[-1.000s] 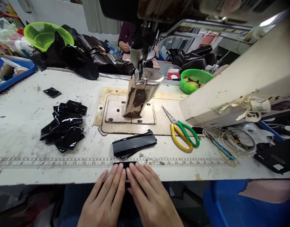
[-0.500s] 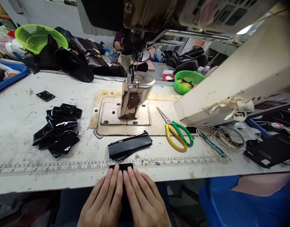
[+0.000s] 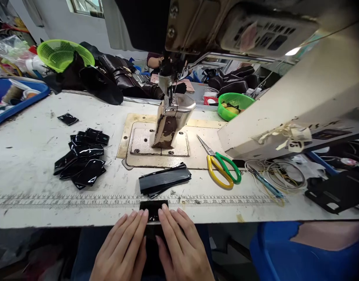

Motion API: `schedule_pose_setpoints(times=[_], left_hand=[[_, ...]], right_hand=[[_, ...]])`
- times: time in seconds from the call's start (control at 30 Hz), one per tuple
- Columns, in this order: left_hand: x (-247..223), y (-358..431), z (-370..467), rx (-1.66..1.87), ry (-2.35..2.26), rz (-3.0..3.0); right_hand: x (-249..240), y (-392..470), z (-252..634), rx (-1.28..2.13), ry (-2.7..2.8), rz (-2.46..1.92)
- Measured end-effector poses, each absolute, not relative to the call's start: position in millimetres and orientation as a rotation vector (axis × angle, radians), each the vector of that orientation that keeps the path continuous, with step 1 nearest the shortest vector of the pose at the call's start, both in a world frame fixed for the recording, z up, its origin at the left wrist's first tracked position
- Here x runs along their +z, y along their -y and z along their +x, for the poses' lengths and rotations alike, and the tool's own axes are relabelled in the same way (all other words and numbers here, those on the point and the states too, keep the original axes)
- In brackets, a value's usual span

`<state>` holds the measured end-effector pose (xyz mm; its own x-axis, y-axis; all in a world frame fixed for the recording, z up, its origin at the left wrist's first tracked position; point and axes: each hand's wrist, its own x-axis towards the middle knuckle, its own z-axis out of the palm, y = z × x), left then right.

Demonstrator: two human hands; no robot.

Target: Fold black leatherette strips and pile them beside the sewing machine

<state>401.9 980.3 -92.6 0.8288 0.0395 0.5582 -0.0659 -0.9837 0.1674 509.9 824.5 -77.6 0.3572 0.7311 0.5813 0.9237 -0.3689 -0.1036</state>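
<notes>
A glossy black patent-leather piece (image 3: 154,209) lies at the table's front edge, over the printed ruler scale. My left hand (image 3: 120,246) has its fingertips on the piece's left side, the fingers close together and the thumb lower down. On the right side rest the fingertips of my right hand (image 3: 183,246), its thumb also below the table edge. The two hands hold the piece between them; its lower end is partly hidden. Just beyond it is a small stack of dark strips (image 3: 164,180). Folded shiny black pieces (image 3: 82,158) form a pile to the left, with a single piece (image 3: 68,119) behind.
A post-bed sewing machine (image 3: 172,121) rises mid-table. Scissors (image 3: 223,168) with yellow and green handles lie right of it, near coiled thread and a blue-handled tool (image 3: 268,185). Dark boots (image 3: 117,74), baskets and a blue tray (image 3: 21,102) line the back; another person's arm shows behind.
My fingertips have parted and slid toward the sides of the black piece, so more of its glossy face shows. The thumbs are now visible. The whole view has shifted slightly.
</notes>
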Motion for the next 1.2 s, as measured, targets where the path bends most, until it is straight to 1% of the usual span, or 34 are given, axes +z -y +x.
schedule_pose_setpoints(times=[0.17, 0.3, 0.47, 0.6, 0.7, 0.83, 0.93, 1.07, 1.13, 1.2], left_hand=[[-87.3, -985.9, 407.6, 0.861, 0.029, 2.777], [-91.8, -986.4, 412.9, 0.784, 0.124, 2.838], [-93.8, -983.1, 416.6, 0.781, 0.136, 2.845], [-87.1, -984.5, 419.6, 0.823, 0.117, 2.781], [-84.4, -990.7, 417.5, 0.852, 0.147, 2.745], [-88.1, -1000.6, 411.2, 0.882, 0.206, 2.762], [-90.1, -1004.6, 407.4, 0.909, 0.267, 2.771], [-75.9, -1017.2, 397.5, 0.978, 0.359, 2.751], [-61.9, -1032.6, 390.1, 1.06, 0.276, 2.755], [-48.5, -1052.6, 385.0, 1.153, 0.065, 2.795]], right_hand=[[-79.6, -825.3, 515.6, -0.652, 1.411, -2.17], [-82.8, -829.6, 519.2, -0.602, 1.402, -2.165], [-85.8, -836.8, 511.7, -0.646, 1.451, -2.199], [-80.5, -829.4, 512.8, -0.509, 1.469, -2.203], [-77.5, -813.7, 519.0, -0.39, 1.416, -2.076], [-78.9, -798.5, 521.9, -0.423, 1.264, -2.027], [-79.9, -799.1, 521.7, -0.46, 1.385, -2.066], [-74.5, -801.5, 532.7, -0.495, 1.467, -1.969], [-70.1, -800.1, 544.9, -0.526, 1.4, -1.952], [-66.0, -799.5, 559.6, -0.552, 1.286, -1.988]])
